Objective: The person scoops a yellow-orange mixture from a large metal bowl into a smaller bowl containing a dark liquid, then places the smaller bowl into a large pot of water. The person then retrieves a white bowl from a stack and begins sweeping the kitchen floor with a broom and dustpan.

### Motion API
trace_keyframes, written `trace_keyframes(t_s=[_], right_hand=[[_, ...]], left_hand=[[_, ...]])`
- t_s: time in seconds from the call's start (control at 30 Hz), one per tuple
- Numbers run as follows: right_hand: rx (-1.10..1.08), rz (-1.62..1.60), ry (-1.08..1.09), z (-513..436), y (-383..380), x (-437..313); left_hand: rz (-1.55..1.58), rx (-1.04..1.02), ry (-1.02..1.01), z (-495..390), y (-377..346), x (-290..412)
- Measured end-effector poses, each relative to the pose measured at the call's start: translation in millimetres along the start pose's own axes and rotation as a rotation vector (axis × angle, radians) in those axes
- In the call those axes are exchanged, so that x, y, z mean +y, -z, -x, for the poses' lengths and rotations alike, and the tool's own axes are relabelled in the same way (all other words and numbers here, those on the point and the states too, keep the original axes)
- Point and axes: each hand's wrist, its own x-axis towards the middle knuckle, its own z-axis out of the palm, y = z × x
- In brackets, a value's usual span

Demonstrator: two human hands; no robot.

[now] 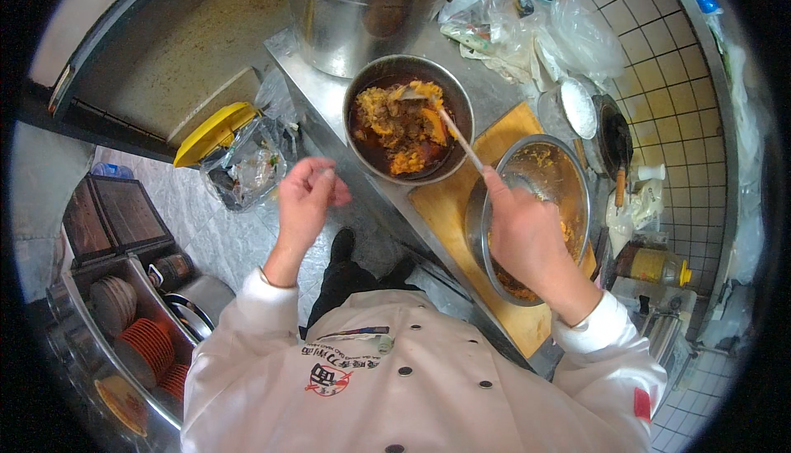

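My right hand [528,236] grips the end of a long-handled metal cooking spoon [461,137]. The spoon's head rests in the food inside a round metal pot [468,95]. Dark reddish-brown liquid fills much of that pot, with an orange-yellow and brown lumpy mixture [395,125] heaped in it. Beneath my right hand, a stainless steel bowl [587,190] smeared with orange-yellow residue sits tilted on a wooden cutting board [432,205]. My left hand [307,199] hangs left of the counter edge, fingers loosely bent and apart, with nothing visible in it.
A large lidded stockpot [371,26] stands behind the pot. Plastic bags [581,32], a frying pan [609,137] and an oil bottle [655,265] line the tiled wall. A lined bin [247,162] with a yellow lid [216,131] is at left. Stacked dishes [145,348] fill a cabinet.
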Motion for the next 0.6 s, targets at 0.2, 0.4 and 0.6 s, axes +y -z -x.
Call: trace_keyframes(t_s=[0.2, 0.4, 0.6], right_hand=[[-0.159, 0.06, -0.019, -11, -20, -12], [-0.089, 0.137, -0.011, -27, -14, 5], [-0.159, 0.14, -0.072, -49, -34, -7]], left_hand=[[-0.05, -0.025, 0.007, -42, -8, 27], [-0.13, -0.092, 0.122, -68, -17, 42], [-0.141, -0.151, 0.135, -87, -23, 41]])
